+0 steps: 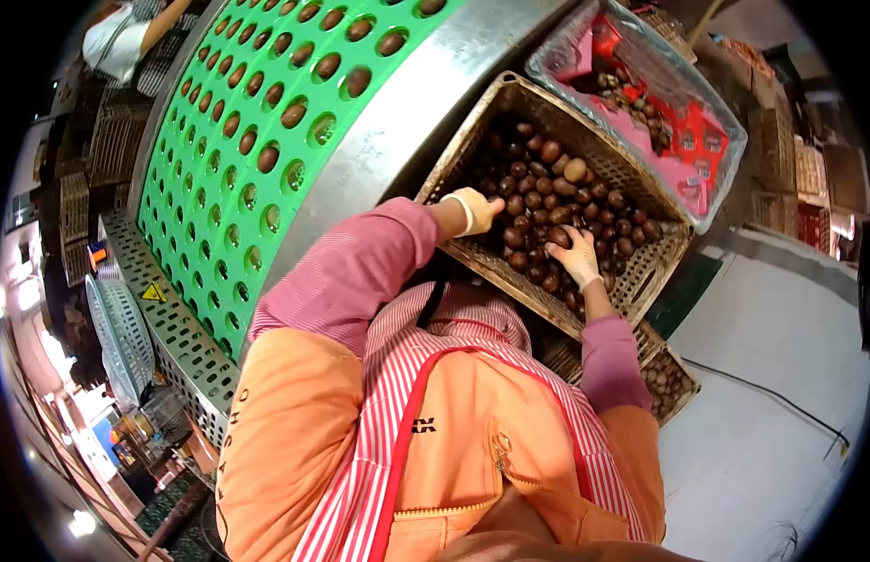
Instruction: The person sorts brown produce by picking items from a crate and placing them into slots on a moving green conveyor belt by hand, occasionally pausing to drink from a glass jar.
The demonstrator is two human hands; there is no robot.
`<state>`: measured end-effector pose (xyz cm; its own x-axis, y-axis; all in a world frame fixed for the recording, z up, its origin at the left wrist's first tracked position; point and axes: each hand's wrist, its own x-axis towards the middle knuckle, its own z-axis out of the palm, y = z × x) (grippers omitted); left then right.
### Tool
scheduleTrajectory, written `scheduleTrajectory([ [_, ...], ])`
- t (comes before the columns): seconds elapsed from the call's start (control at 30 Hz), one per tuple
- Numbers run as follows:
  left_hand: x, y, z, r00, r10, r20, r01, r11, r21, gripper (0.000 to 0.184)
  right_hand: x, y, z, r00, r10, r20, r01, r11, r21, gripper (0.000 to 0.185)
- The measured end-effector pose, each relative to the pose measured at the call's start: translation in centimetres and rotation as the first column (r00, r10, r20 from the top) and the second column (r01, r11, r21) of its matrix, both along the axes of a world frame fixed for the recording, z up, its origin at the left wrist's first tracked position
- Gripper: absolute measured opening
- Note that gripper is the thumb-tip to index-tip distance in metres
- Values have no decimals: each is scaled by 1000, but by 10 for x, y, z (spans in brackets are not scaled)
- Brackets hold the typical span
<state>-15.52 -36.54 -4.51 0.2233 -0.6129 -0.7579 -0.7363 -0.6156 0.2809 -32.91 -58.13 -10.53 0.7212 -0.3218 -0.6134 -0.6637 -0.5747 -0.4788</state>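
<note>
A worn plastic crate [660,265] in front of me holds a heap of dark brown eggs [545,184]. My right hand [579,260] is over the heap, its thumb and fingers closed round a brown egg [558,237]. At the crate's left side, my left hand [476,210] has a pale covering and curled fingers. Whatever those fingers hold, if anything, is hidden from me. To the left curves a green perforated panel [287,208], with single brown eggs sitting in many of its upper holes.
A metal rim [360,155] separates the green panel from the crate. Behind stands a plastic-lined bin [725,178] with red and pink trays and small brown pieces. Another egg crate [674,384] sits lower right, near a pale surface [763,347] crossed by a black cable.
</note>
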Motion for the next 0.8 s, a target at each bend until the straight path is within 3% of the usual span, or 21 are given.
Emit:
scheduleTrajectory([
  [0.03,-2,-3,-15,994,111,-3,-111,994,-8,54,-3,-4,-10,989,-131,70,121,983,137,65],
  [0.07,0,-4,-25,975,223,-6,-223,975,-18,57,-8,-6,-17,909,-400,115,307,832,462,68],
  [0.1,6,-3,10,932,-352,84,352,936,23,59,-8,-4,-7,838,-544,24,398,642,655,68],
  [0.13,9,-4,11,985,-171,-13,170,984,-50,61,-5,1,17,753,-649,-106,457,401,794,68],
  [0.17,13,0,25,994,-37,-100,20,986,-165,63,5,18,47,683,-721,-118,451,289,844,64],
  [0.2,17,6,41,977,84,-196,-135,954,-267,65,15,31,64,666,-734,-133,452,255,855,63],
  [0.27,17,25,45,926,195,-323,-353,749,-560,68,35,59,85,633,-757,-165,448,184,875,61],
  [0.3,17,38,61,894,227,-387,-432,664,-610,68,50,79,88,614,-788,-52,400,253,881,62],
  [0.33,16,53,74,893,270,-359,-449,578,-682,65,65,99,103,651,-758,42,288,298,910,63],
  [0.4,15,93,88,882,329,-337,-451,381,-807,66,97,153,126,586,-786,200,204,381,902,61],
  [0.43,10,118,103,819,425,-384,-528,299,-795,68,111,185,155,574,-780,249,209,433,877,58],
  [0.47,10,142,103,786,455,-418,-551,208,-809,70,122,208,160,604,-763,230,126,376,918,56],
  [0.53,2,197,113,689,603,-402,-571,110,-813,73,149,260,159,626,-692,360,14,471,882,58],
  [0.6,-12,247,124,534,700,-474,-638,-34,-769,77,172,315,160,697,-494,519,-143,614,776,58],
  [0.67,-20,295,126,369,792,-486,-583,-209,-785,76,187,374,174,795,-390,465,-199,556,807,60],
  [0.7,-20,323,110,333,834,-440,-534,-218,-817,76,200,401,168,797,-298,526,-279,591,757,61],
  [0.73,-20,349,110,290,800,-525,-553,-308,-774,75,213,425,163,789,-203,580,-358,615,702,62],
  [0.77,-19,375,91,255,778,-574,-546,-374,-750,76,224,445,165,700,6,714,-446,784,431,63],
  [0.8,-21,398,88,195,739,-645,-562,-455,-691,72,235,462,167,591,242,770,-498,860,112,64],
])
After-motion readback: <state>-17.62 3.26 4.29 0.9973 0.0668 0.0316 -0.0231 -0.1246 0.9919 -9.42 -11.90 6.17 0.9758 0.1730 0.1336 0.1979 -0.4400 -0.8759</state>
